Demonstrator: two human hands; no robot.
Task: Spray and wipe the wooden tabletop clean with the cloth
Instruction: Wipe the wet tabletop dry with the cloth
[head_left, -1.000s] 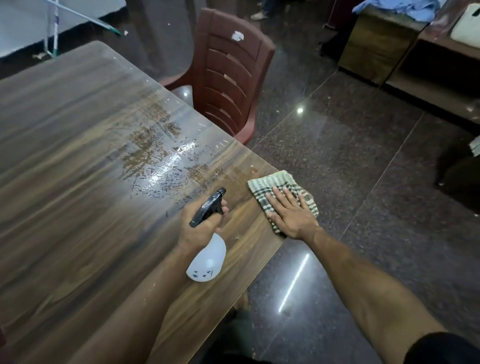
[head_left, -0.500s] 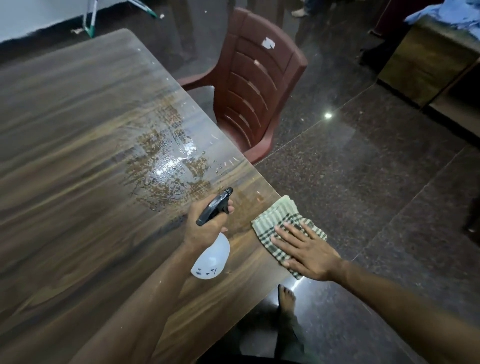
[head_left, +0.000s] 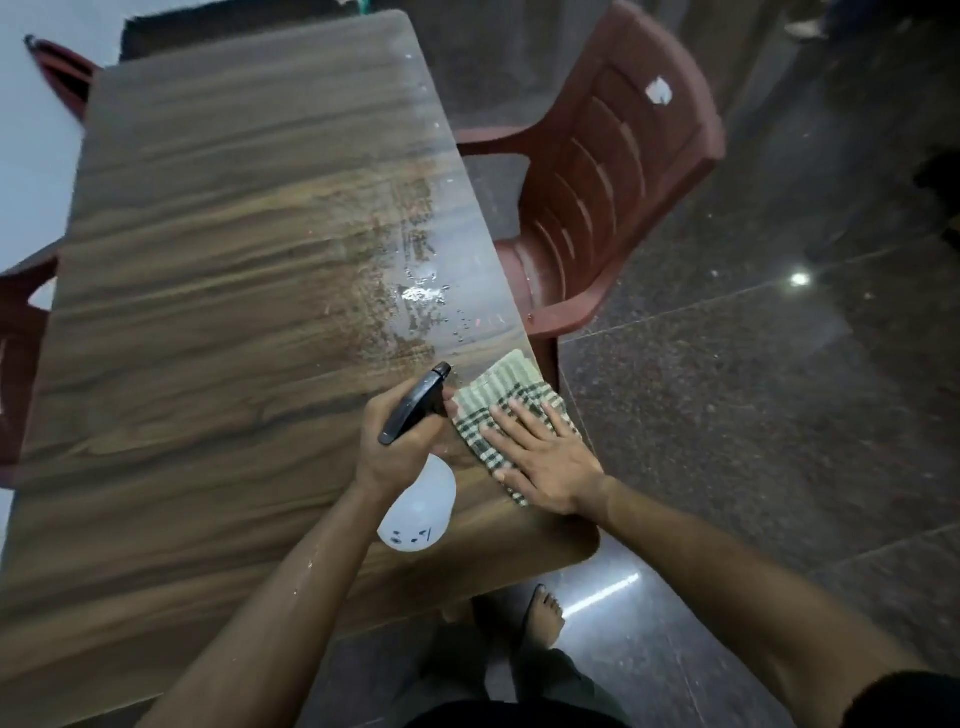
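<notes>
On the wood-grain bench (head_left: 208, 312), the soft checked green-and-white cloth (head_left: 498, 400) lies limp under the flat, straight-fingered right hand (head_left: 545, 462); left hand (head_left: 400, 441) fingers grip the light white plastic spray bottle (head_left: 418, 512) at its neck

The wooden tabletop (head_left: 208, 312) lies bare to the left of the spray bottle (head_left: 418, 499) and beyond it to the far end; a hand could sweep there unhindered. A wet patch (head_left: 410, 291) glistens just beyond the bottle's nozzle. Just right of the bottle, the checked cloth (head_left: 498, 395) sits at the table's right edge, pinned under the right hand (head_left: 545, 462). Past that edge a red plastic chair (head_left: 597, 197) stands close, narrowing passage alongside.
</notes>
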